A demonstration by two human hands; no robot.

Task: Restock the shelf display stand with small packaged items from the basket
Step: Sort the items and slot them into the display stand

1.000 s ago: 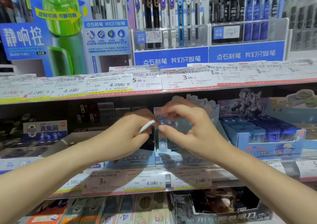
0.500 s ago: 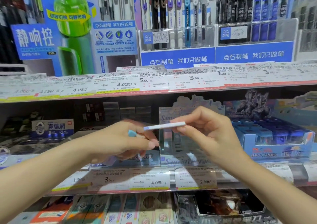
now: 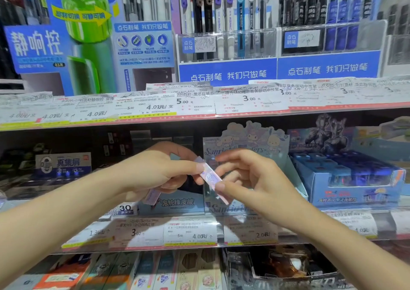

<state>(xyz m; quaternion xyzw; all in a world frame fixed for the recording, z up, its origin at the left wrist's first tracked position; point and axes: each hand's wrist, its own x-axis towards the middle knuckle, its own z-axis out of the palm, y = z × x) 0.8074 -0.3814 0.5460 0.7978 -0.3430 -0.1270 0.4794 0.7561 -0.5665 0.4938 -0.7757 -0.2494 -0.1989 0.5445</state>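
L hand & R hand both pinching small pink packet, w/ display stand behind

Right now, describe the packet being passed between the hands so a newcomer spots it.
Start at the pastel cartoon-character display stand on the middle shelf. Before it, the left hand and right hand pinch one small packet: flat, pinkish-lilac, tilted, held clear of the boxed stock.

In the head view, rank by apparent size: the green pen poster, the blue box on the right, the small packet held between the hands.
1. Green pen poster.
2. Blue box.
3. Small packet, smallest although nearest the camera.
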